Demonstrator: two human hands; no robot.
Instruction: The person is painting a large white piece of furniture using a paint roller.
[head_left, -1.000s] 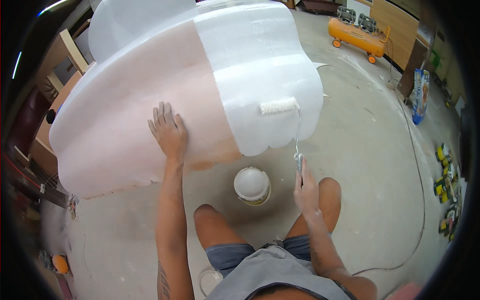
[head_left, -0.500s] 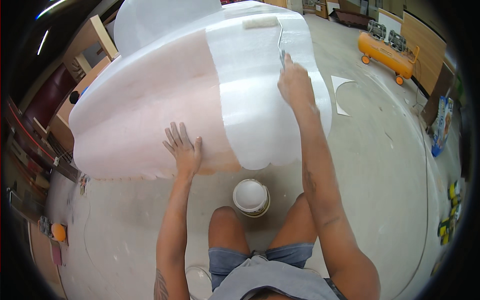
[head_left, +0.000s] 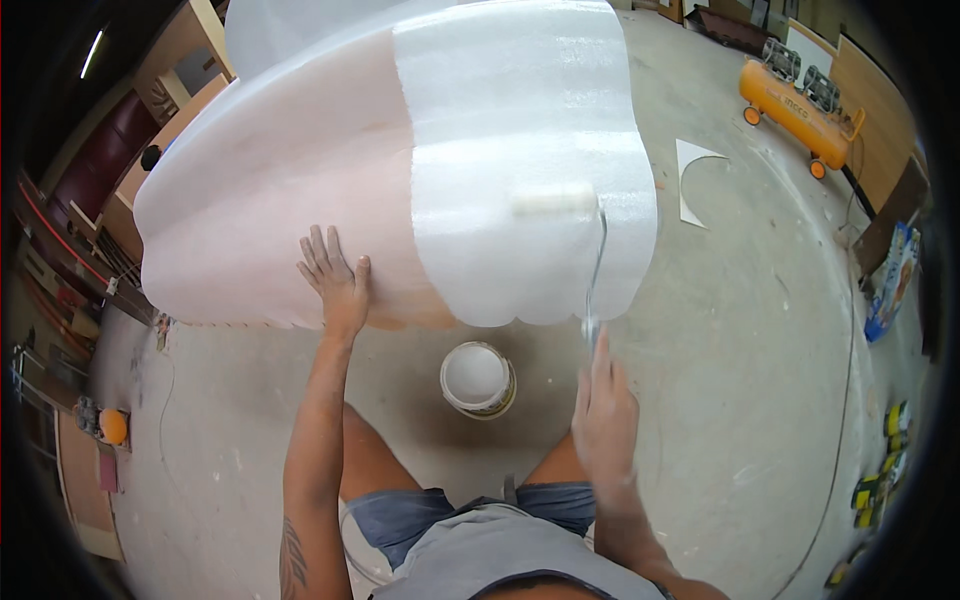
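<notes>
My right hand (head_left: 606,418) is closed round the handle of a paint roller (head_left: 553,202). The roller's pale sleeve lies against the wet white part of a large curved, wavy panel (head_left: 270,215). Left of a sharp vertical edge, the panel's surface is a dull pinkish colour; right of it, glossy white. My left hand (head_left: 336,280) rests flat on the pinkish part near its lower edge, fingers spread, holding nothing. On the floor below the panel, between my knees, stands a round bucket (head_left: 478,378) of white paint.
An orange air compressor (head_left: 797,112) on wheels stands at the far right. A white cut-out sheet (head_left: 692,182) lies on the floor right of the panel. Several cans (head_left: 868,490), a blue package (head_left: 892,282) and a cable line the right side. Wooden pieces stand at the left.
The roller has come down the white part, from near its top to its lower middle. My right arm has drawn back toward me, while my left hand stays on the panel.
</notes>
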